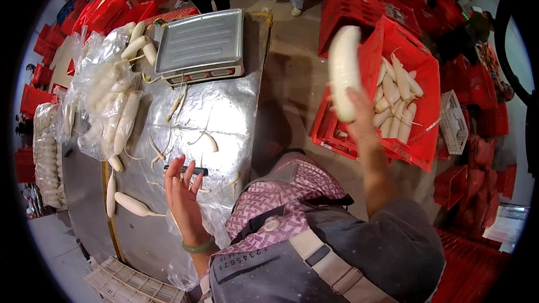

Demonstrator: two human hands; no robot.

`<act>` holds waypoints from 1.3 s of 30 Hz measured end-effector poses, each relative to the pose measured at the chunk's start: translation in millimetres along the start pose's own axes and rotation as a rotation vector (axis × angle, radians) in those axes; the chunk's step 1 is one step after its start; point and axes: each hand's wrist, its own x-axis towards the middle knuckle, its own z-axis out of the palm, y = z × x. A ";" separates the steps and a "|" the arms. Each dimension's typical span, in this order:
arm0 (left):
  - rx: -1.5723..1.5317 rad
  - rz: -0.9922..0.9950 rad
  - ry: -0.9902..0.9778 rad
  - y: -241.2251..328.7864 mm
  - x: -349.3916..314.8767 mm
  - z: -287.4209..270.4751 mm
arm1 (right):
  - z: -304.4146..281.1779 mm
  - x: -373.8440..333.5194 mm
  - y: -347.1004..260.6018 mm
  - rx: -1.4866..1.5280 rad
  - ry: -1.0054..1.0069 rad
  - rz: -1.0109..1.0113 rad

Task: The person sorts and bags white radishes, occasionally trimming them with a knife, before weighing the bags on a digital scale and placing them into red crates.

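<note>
A long white radish (344,73) stands nearly upright in the air, gripped at its lower end by the right hand (355,106), which is raised above the near edge of a red plastic crate (418,151) holding more white radishes (396,98) (blurred by motion, so its surface detail is hard to read). The left hand (182,196) is well apart from it, open with fingers spread and holding nothing, over a foil-covered table (224,112) near a grey metal weighing scale (201,45).

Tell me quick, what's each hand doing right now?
Left hand: open, fingers spread, holding nothing.
Right hand: closed on a white radish, lifted up.
</note>
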 end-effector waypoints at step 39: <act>0.198 0.266 1.290 -12.4 -237.2 -270.9 | 523.0 -214.0 440.9 -1.039 -1.201 0.057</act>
